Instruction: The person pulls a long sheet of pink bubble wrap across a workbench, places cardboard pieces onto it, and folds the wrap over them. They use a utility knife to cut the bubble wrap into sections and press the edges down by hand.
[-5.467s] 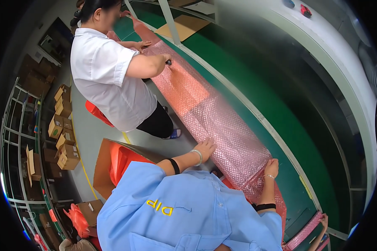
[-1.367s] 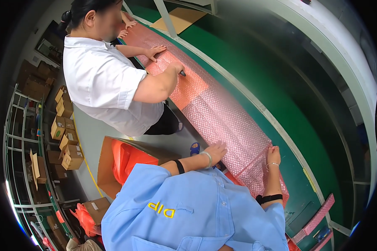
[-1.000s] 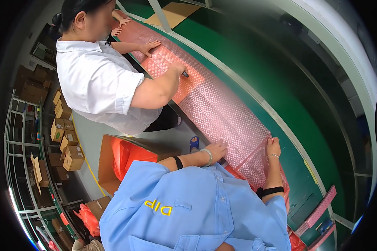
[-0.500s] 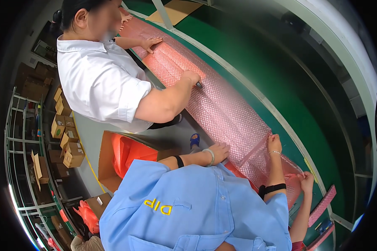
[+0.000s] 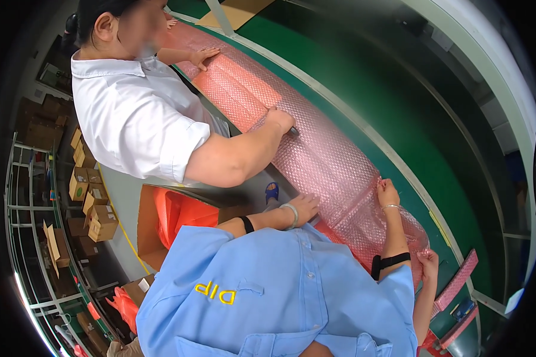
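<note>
A long sheet of pink bubble wrap (image 5: 333, 160) lies along the green table (image 5: 333, 71). My left hand (image 5: 304, 207) rests on its near edge, fingers apart and stretched out. Farther right, my right hand (image 5: 388, 193) is closed, pinching the sheet near its far edge. At the right end, another person's hand (image 5: 427, 262) grips the bubble wrap. A co-worker in a white shirt (image 5: 137, 113) presses one hand (image 5: 205, 58) on the sheet. Their other fist (image 5: 281, 119) holds a small dark tool (image 5: 293, 130), mostly hidden, against the wrap.
An open cardboard box (image 5: 150, 229) with red plastic bags (image 5: 184, 211) stands on the floor at left. Behind it are more cartons (image 5: 103, 223) and metal shelving (image 5: 27, 226). A pale frame rail (image 5: 351, 122) runs along the table. Pink strips (image 5: 457, 279) lie at lower right.
The co-worker's fist with the dark tool has moved right along the bubble wrap. The hand at the right end has drawn slightly nearer. My hands keep their places on the sheet while the view shifts.
</note>
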The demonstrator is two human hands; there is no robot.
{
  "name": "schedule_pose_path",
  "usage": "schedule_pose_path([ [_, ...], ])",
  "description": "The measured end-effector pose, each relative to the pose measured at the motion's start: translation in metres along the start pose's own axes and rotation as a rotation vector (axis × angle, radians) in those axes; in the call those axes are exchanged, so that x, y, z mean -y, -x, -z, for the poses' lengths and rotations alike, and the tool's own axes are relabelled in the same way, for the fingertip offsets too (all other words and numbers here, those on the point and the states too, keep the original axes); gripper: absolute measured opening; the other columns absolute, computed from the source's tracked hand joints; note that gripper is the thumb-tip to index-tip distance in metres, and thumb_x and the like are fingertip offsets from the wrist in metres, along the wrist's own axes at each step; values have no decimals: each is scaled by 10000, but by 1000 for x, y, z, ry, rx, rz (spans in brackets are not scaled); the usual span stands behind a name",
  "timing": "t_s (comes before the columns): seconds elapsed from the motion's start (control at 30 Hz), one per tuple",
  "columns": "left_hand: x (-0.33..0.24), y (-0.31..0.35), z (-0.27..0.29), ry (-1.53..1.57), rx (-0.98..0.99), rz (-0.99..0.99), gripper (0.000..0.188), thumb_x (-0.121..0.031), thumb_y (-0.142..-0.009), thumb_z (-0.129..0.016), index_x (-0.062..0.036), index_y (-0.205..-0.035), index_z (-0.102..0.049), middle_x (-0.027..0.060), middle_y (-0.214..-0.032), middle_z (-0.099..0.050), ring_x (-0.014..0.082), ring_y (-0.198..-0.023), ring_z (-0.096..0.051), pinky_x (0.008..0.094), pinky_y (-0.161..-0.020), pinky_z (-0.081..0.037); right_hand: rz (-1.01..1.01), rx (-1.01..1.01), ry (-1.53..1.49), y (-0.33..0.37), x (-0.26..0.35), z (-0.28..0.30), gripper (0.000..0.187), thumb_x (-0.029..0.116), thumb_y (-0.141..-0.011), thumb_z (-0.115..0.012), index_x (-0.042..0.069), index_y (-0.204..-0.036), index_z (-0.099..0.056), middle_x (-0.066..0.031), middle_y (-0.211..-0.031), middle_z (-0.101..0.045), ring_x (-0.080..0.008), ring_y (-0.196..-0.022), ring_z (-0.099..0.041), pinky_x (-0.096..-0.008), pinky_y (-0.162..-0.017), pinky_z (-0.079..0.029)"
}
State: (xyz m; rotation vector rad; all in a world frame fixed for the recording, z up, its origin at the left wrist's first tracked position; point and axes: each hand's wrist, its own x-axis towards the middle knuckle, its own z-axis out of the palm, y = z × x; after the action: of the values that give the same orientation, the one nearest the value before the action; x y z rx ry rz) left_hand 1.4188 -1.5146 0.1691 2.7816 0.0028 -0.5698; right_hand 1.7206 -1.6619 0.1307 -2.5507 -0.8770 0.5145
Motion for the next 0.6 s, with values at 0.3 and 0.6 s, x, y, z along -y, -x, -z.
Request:
schedule_pose_path([
  [0.3, -1, -2, -15, 1, -116, 13, 387, -163, -835, -452, -22, -1186, -531, 187, -1372, -366, 364, -1268, -340, 469, -995, -338, -19, 7, 124, 29, -34, 43, 327, 353, -799, -606, 84, -982, -573, -134, -845, -641, -313, -786, -624, -397, -690, -479],
  [0.6, -8, -4, -16, -7, -217, -51, 349, -142, -816, -469, -28, -1134, -554, 161, -1325, -414, 326, -1225, -386, 449, -974, -355, -26, 0, 20, 52, -65, 55, 212, 263, -812, -586, 74, -905, -605, -146, -869, -643, -324, -799, -618, -397, -703, -479],
])
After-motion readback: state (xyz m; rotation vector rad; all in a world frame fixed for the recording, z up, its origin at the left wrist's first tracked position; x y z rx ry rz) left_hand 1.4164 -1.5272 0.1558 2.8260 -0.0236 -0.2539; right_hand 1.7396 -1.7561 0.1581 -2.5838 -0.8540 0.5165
